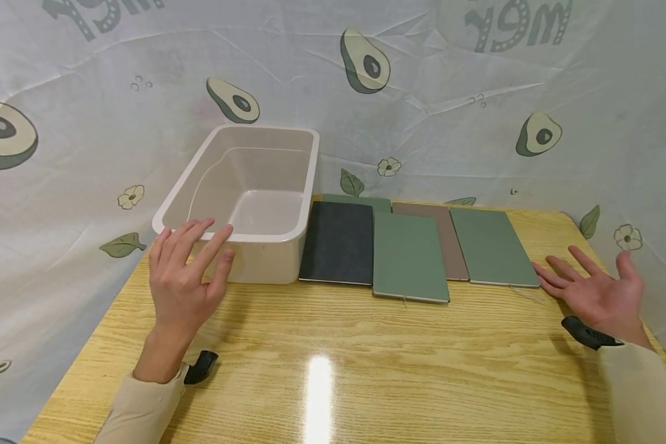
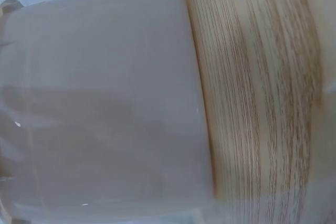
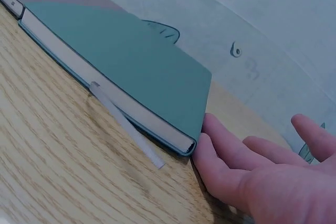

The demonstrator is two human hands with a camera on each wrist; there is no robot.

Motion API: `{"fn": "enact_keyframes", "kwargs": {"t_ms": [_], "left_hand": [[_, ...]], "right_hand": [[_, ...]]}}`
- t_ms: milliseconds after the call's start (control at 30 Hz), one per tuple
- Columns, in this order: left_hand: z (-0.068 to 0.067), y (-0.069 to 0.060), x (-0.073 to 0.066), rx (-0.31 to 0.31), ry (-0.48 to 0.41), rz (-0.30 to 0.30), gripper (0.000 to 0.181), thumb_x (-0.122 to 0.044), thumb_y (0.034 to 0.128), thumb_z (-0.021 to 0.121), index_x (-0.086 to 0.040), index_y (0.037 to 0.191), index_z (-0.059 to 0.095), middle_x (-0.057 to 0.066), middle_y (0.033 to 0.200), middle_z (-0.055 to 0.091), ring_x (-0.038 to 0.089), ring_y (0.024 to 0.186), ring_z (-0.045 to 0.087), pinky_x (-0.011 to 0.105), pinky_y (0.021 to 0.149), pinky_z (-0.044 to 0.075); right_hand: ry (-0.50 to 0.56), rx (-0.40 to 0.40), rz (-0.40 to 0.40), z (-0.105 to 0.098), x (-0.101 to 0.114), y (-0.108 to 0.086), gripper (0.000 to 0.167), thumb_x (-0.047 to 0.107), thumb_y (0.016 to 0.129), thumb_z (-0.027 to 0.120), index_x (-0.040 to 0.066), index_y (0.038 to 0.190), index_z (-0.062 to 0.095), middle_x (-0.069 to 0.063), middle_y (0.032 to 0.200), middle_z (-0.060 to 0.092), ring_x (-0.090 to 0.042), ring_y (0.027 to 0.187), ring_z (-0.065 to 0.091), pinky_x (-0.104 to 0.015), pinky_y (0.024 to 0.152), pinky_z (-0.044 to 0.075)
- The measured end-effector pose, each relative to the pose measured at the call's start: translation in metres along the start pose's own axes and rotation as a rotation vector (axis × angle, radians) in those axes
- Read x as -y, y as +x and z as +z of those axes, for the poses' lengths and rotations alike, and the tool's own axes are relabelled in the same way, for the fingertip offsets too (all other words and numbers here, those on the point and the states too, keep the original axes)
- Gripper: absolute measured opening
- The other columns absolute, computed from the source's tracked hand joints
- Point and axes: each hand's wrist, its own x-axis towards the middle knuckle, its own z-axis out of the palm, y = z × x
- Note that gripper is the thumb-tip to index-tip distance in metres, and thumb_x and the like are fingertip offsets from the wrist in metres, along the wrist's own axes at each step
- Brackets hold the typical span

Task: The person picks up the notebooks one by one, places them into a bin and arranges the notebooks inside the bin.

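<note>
My left hand (image 1: 185,277) is at the front rim of a white plastic bin (image 1: 266,261), fingers spread and loosely bent over the edge. The bin's outer wall (image 2: 110,77) fills much of the left wrist view. Palm up, my right hand (image 1: 602,293) lies beside the rightmost green notebook (image 1: 494,246), its fingertips touching the notebook's right side in the right wrist view. A pale ribbon (image 3: 128,127) hangs from that notebook. To its left are a brown notebook (image 1: 455,250), another green notebook (image 1: 411,259) overlapping it, and a black notebook (image 1: 341,243).
One more green notebook (image 1: 357,200) shows partly behind the black one. All stand on a wooden table (image 1: 399,370) with a bright light reflection. A cloth with avocado prints (image 1: 422,135) hangs behind and along the sides. The inside of the bin shows no objects.
</note>
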Motion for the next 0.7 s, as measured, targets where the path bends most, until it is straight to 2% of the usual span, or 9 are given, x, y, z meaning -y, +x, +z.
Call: {"fn": "enact_keyframes", "kwargs": {"t_ms": [100, 233, 367, 433, 533, 567, 600, 667, 700], "left_hand": [[0.000, 0.000, 0.000, -0.004, 0.001, 0.000, 0.033, -0.034, 0.1017, 0.064, -0.014, 0.122, 0.081, 0.019, 0.126, 0.077, 0.044, 0.121, 0.067, 0.063, 0.116, 0.039], [-0.001, -0.001, 0.001, -0.002, 0.003, -0.003, 0.033, -0.035, 0.1025, 0.064, -0.014, 0.122, 0.081, 0.019, 0.126, 0.077, 0.043, 0.121, 0.067, 0.063, 0.115, 0.039], [-0.001, -0.001, 0.001, 0.004, 0.002, -0.002, 0.034, -0.036, 0.1029, 0.063, -0.014, 0.122, 0.081, 0.019, 0.126, 0.076, 0.043, 0.121, 0.067, 0.063, 0.115, 0.039], [-0.001, -0.001, 0.001, 0.009, 0.002, 0.000, 0.034, -0.036, 0.1029, 0.063, -0.015, 0.123, 0.081, 0.019, 0.126, 0.076, 0.043, 0.121, 0.067, 0.064, 0.114, 0.039], [-0.001, -0.001, 0.001, 0.016, 0.002, 0.005, 0.034, -0.036, 0.1024, 0.063, -0.015, 0.123, 0.081, 0.019, 0.127, 0.076, 0.044, 0.122, 0.067, 0.064, 0.114, 0.039], [-0.001, -0.001, 0.001, 0.020, 0.003, 0.006, 0.034, -0.036, 0.1020, 0.064, -0.015, 0.124, 0.080, 0.019, 0.127, 0.076, 0.044, 0.122, 0.067, 0.064, 0.113, 0.039], [-0.001, -0.001, 0.001, 0.022, 0.003, 0.007, 0.034, -0.035, 0.1013, 0.064, -0.015, 0.124, 0.080, 0.019, 0.127, 0.076, 0.044, 0.122, 0.066, 0.064, 0.113, 0.039], [-0.001, -0.001, 0.001, 0.026, 0.002, 0.008, 0.034, -0.034, 0.1009, 0.065, -0.015, 0.124, 0.080, 0.019, 0.127, 0.076, 0.044, 0.122, 0.066, 0.064, 0.113, 0.039], [-0.001, 0.000, 0.001, 0.028, 0.002, 0.008, 0.034, -0.034, 0.1010, 0.064, -0.015, 0.124, 0.080, 0.019, 0.127, 0.076, 0.043, 0.123, 0.066, 0.064, 0.113, 0.039]], "right_hand": [[-0.011, 0.029, 0.036, 0.001, 0.000, 0.001, 0.071, 0.062, 0.097, 0.065, 0.038, 0.160, 0.043, 0.017, 0.176, 0.004, -0.057, 0.159, 0.023, -0.059, 0.134, 0.008], [-0.027, 0.054, 0.081, 0.004, 0.000, 0.002, 0.070, 0.061, 0.097, 0.066, 0.038, 0.160, 0.044, 0.006, 0.178, 0.014, -0.058, 0.157, 0.027, -0.061, 0.134, 0.007], [-0.025, 0.047, 0.101, 0.005, 0.000, 0.003, 0.069, 0.059, 0.097, 0.067, 0.036, 0.159, 0.046, 0.000, 0.177, 0.020, -0.056, 0.157, 0.029, -0.065, 0.132, 0.001], [-0.035, 0.035, 0.107, 0.004, 0.001, 0.003, 0.068, 0.057, 0.099, 0.067, 0.032, 0.159, 0.048, -0.004, 0.176, 0.026, -0.048, 0.162, 0.025, -0.065, 0.132, -0.001], [-0.071, 0.030, 0.160, 0.004, 0.002, 0.006, 0.064, 0.056, 0.104, 0.058, 0.024, 0.158, 0.049, -0.011, 0.172, 0.036, -0.019, 0.169, -0.009, -0.061, 0.134, -0.001], [-0.113, 0.023, 0.181, 0.005, 0.002, 0.008, 0.060, 0.055, 0.107, 0.054, 0.021, 0.157, 0.051, -0.014, 0.167, 0.043, -0.009, 0.164, -0.019, -0.061, 0.134, 0.003], [-0.181, 0.008, 0.199, 0.007, 0.002, 0.011, 0.056, 0.053, 0.110, 0.048, 0.018, 0.153, 0.054, -0.016, 0.162, 0.050, -0.006, 0.165, -0.014, -0.061, 0.134, 0.011], [-0.331, -0.050, 0.242, 0.012, 0.000, 0.016, 0.049, 0.044, 0.115, 0.038, 0.014, 0.145, 0.061, -0.015, 0.150, 0.061, -0.009, 0.168, 0.004, -0.057, 0.130, 0.028], [-0.525, 0.012, 0.277, 0.012, 0.001, 0.019, 0.044, 0.032, 0.117, 0.035, 0.013, 0.147, 0.060, -0.012, 0.148, 0.063, -0.011, 0.166, 0.021, -0.052, 0.126, 0.037]]}}
